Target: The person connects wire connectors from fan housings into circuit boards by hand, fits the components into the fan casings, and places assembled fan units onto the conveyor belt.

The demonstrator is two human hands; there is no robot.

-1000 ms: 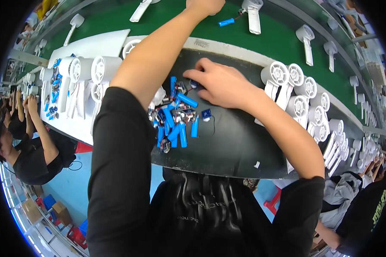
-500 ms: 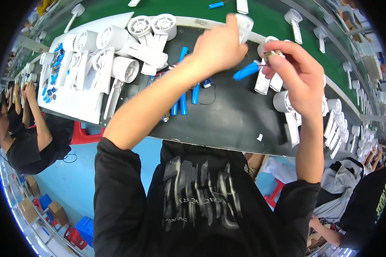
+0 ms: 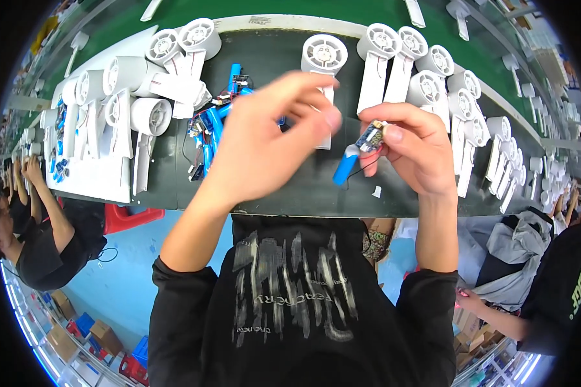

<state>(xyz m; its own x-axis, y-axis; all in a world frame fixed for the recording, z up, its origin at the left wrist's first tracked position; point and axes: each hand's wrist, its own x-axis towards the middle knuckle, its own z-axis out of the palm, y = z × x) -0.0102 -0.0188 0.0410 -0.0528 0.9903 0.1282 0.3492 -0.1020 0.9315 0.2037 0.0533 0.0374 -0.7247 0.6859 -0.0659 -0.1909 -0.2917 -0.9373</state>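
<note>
Between the thumb and fingers of my right hand (image 3: 414, 143) is a small circuit board (image 3: 370, 136). A blue cylindrical battery (image 3: 346, 169) hangs from it, with thin red and black wires beside it. My left hand (image 3: 271, 132), slightly blurred, hovers over the table with thumb and fingers apart and nothing visible between them. Just beyond it lies a white handheld fan (image 3: 325, 54) with a round grille, its handle partly hidden by my left fingers. A pile of blue batteries with boards (image 3: 206, 132) lies beside my left wrist, partly covered by it.
White fan bodies (image 3: 426, 87) line the table's right side. More fans (image 3: 150, 116) stand at the left, by a white sheet (image 3: 97, 179) holding batteries. A white scrap (image 3: 376, 191) lies on the dark table (image 3: 284, 201). A green conveyor (image 3: 342, 14) runs behind; other people sit at both sides.
My left hand has come back from the far edge, leaving the white fan lying on the table. My right hand has moved nearer my body with the board and battery. The view has shifted.
</note>
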